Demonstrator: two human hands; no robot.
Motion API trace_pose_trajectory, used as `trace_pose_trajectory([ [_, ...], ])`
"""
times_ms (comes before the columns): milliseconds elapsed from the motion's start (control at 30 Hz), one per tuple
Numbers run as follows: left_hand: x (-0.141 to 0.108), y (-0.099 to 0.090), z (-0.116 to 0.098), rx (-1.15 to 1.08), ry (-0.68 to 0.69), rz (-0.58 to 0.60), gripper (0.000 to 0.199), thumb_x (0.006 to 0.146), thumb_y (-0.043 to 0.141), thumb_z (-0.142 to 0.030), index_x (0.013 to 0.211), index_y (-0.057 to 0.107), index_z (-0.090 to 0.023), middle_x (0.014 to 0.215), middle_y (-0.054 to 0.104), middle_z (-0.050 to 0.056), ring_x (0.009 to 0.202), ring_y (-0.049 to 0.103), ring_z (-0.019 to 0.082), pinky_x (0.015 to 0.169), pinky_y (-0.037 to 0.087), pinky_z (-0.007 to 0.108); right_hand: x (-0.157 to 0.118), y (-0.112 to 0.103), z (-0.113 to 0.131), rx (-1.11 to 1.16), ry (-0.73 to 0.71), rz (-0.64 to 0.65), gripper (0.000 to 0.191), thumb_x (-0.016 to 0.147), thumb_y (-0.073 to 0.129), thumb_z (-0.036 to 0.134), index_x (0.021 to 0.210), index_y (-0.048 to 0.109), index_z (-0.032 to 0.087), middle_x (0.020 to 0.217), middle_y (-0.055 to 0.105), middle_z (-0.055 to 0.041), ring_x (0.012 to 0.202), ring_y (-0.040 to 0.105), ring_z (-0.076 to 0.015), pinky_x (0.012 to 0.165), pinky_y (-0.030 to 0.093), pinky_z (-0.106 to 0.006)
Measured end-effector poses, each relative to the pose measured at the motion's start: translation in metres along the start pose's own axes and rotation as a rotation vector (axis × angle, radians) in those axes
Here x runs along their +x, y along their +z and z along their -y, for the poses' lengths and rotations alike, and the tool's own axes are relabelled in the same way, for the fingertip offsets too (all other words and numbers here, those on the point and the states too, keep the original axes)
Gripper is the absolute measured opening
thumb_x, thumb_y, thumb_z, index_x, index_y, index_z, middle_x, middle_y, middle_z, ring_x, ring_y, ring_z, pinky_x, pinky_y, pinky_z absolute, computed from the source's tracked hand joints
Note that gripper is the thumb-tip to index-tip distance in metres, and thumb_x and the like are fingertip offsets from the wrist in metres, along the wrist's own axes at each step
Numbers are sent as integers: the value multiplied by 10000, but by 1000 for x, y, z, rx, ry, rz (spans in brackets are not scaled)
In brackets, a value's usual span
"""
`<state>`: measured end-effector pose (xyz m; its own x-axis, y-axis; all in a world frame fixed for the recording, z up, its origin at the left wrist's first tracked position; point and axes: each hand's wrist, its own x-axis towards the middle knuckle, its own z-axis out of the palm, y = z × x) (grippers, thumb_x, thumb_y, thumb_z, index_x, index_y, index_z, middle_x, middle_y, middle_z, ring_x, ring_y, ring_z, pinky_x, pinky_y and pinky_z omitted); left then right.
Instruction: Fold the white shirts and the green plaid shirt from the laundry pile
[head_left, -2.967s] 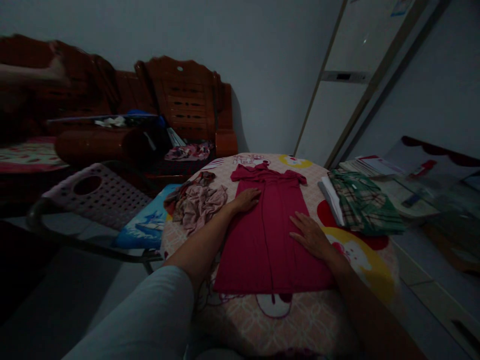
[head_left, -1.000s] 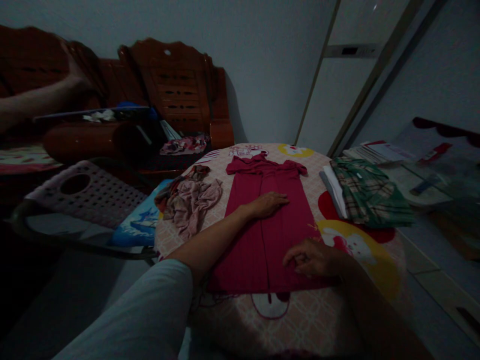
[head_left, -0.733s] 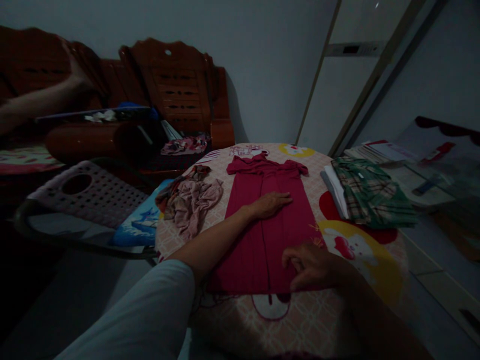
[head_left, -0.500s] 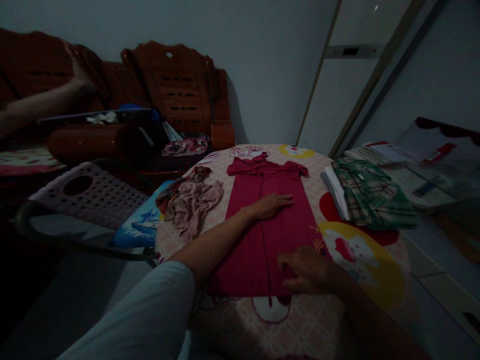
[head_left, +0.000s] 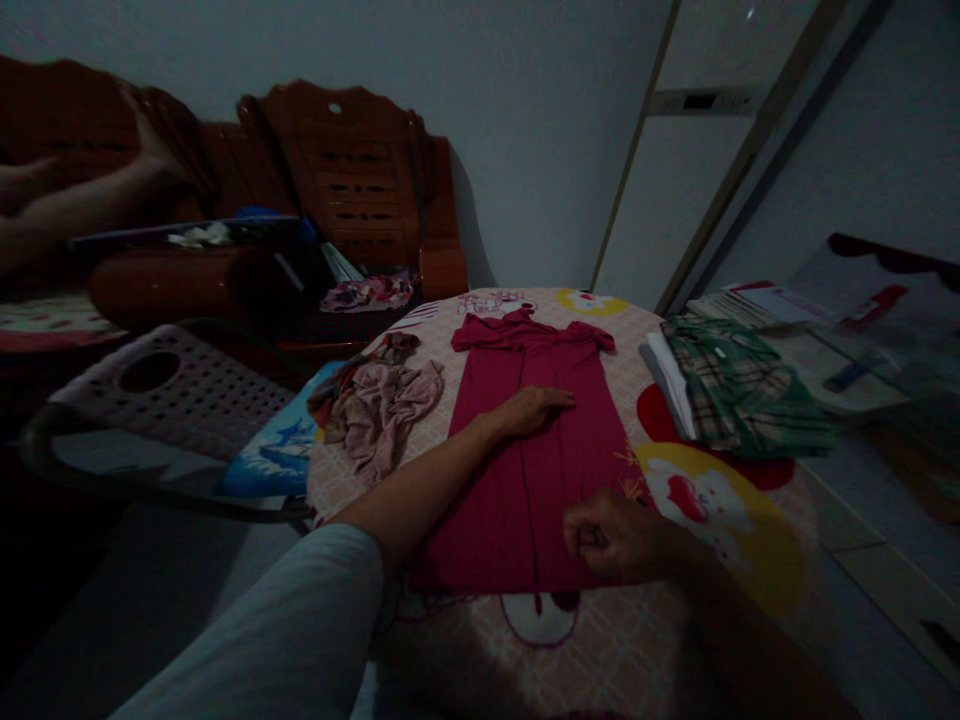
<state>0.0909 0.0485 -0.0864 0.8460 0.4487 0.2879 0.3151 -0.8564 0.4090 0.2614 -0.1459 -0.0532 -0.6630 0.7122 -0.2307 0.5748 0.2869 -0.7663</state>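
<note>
A magenta short-sleeved garment (head_left: 495, 510) lies spread on the patterned tablecloth, its sleeves at the far end and a dark crease down its middle. On its upper part rests my left hand (head_left: 529, 410), palm down with the fingers stretched out. Over its near right part is my right hand (head_left: 611, 535), the fingers curled closed. What those fingers hold, if anything, is hidden, and no cloth is visibly lifted there. Orange and dark decoration (head_left: 630, 475) shows at the garment's right edge beside this hand.
A crumpled pinkish-brown cloth (head_left: 390, 400) lies left of the garment. Folded clothes, a green plaid shirt (head_left: 742, 390) on top, are stacked at the right. A woven chair (head_left: 202, 400) stands at the left, with wooden seating (head_left: 352, 180) behind. Another person's leg (head_left: 97, 205) extends there.
My right hand's fingers have curled in from a looser, partly spread shape. My left hand has shifted slightly left on the garment. The garment looks the same.
</note>
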Motion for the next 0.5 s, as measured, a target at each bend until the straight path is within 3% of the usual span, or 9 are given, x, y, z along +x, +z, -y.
trace_pose_trajectory([
  [133, -1, 1, -1, 55, 13, 9, 480, 899, 404, -47, 1290, 643, -191, 1350, 628, 71, 1273, 572, 179, 1081, 453, 353, 2, -1, 3, 19, 15, 11, 151, 686, 588, 95, 793, 668, 165, 619, 534, 48, 555, 457, -79, 516, 270, -200],
  [300, -1, -2, -5, 180, 16, 22, 373, 970, 428, -165, 1271, 648, -166, 1383, 596, 125, 1281, 555, 230, 1086, 409, 396, 2, -12, 4, 112, 86, -99, 199, 831, 626, 315, 955, 696, 176, 624, 534, 43, 570, 450, -94, 543, 305, -217],
  [500, -3, -4, -3, 252, -14, 40, 427, 982, 469, -365, 1347, 586, -176, 1411, 566, 143, 1294, 531, 263, 1074, 390, 416, 2, -18, -15, 90, 152, -179, 195, 791, 677, 333, 903, 688, 174, 588, 504, 53, 544, 425, -91, 520, 285, -218],
])
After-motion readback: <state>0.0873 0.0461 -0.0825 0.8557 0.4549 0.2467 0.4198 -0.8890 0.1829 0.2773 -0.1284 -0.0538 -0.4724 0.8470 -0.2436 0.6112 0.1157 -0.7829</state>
